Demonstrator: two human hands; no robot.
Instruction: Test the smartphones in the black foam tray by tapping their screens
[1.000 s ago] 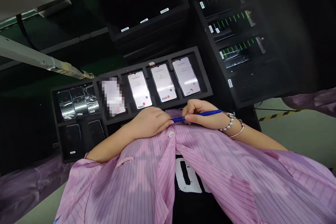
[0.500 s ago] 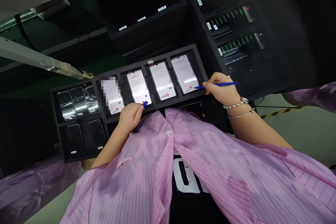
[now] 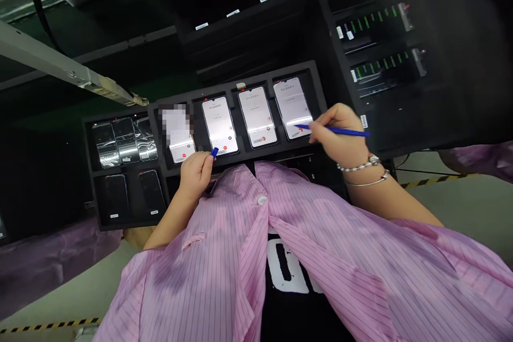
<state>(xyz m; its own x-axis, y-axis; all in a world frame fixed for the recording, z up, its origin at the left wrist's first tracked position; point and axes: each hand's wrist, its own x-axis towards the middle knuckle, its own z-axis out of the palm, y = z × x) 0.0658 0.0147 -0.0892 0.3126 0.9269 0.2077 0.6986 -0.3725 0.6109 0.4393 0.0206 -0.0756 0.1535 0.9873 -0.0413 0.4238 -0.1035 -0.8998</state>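
Note:
My right hand pinches a blue stylus whose tip touches the lower part of the rightmost lit phone. A short blue stylus sticks out of my closed left hand, its tip just below the second lit phone and close to the red button there. A third lit phone lies between those two, and a blurred-out phone lies to the left. All four sit in slots of a black foam tray.
A second black tray at left holds several dark phones. Black stacked trays stand behind, and a black rack with green-lit boards is at right. A metal rail crosses the upper left. Pink sleeves cover my arms.
A second ago both hands met at my chest on the long stylus. They have since spread to the tray; the right stylus tip slid up the rightmost screen and the left hand shifted slightly left.

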